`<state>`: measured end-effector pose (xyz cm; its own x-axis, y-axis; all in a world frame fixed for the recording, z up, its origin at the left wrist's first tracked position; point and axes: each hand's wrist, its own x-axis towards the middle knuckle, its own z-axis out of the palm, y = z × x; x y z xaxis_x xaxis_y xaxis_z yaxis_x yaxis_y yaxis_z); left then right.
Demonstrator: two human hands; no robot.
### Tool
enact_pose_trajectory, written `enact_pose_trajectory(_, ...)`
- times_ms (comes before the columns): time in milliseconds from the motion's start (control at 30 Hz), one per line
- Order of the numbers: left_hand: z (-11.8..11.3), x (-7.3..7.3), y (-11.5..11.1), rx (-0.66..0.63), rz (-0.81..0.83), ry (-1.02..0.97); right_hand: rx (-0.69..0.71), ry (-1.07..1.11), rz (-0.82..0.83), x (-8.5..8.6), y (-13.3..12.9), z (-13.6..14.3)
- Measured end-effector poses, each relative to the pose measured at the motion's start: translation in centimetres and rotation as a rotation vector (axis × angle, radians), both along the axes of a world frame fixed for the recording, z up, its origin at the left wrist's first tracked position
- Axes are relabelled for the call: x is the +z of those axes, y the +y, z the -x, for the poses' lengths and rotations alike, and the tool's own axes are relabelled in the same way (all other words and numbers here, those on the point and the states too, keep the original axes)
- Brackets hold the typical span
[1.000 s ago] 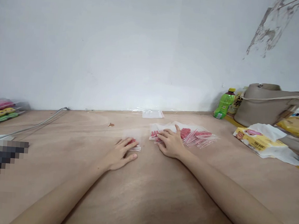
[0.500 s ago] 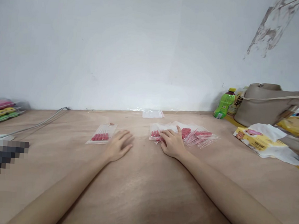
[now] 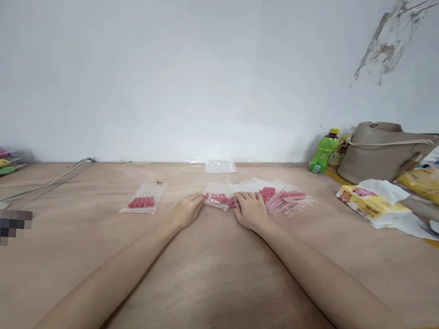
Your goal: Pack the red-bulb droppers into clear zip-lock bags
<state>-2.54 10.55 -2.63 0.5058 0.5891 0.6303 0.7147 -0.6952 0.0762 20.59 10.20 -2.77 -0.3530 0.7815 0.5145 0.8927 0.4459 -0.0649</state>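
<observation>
Left hand point(image 3: 186, 211) moved to packet pile point(image 3: 277, 197); one packet point(image 3: 144, 198) left aside.

Bright, even light with faint shadows, soft overall focus (edges bowed by the wide lens), no harsh glare.

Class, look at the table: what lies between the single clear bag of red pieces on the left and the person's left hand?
In the head view, only bare wooden table lies between the single clear bag and the left hand.
</observation>
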Motion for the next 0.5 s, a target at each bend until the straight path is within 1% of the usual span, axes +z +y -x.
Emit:
enact_pose_trajectory(100,2.9,0.2,-2.0,0.038,0.0,-0.014,0.055,0.018,-0.057,0.5,-0.6,0.0)
enact_pose_trajectory(200,4.5,0.0,-3.7,0.072,0.011,-0.029,0.186,0.071,-0.132,0.8,-1.4,0.7)
enact_pose_trajectory(267,4.6,0.0,-4.4,0.079,0.025,-0.028,0.306,0.07,-0.175,0.7,-1.8,1.5)
enact_pose_trajectory(333,4.3,-0.1,-4.7,0.075,0.038,-0.024,0.388,0.04,-0.226,0.4,-2.0,2.4)
enact_pose_trajectory(400,3.9,-0.1,-4.8,0.064,0.05,-0.018,0.406,0.011,-0.283,0.1,-1.8,3.0)
enact_pose_trajectory(500,3.5,0.0,-4.6,0.038,0.064,-0.009,0.391,-0.006,-0.348,-0.3,-1.2,3.2)
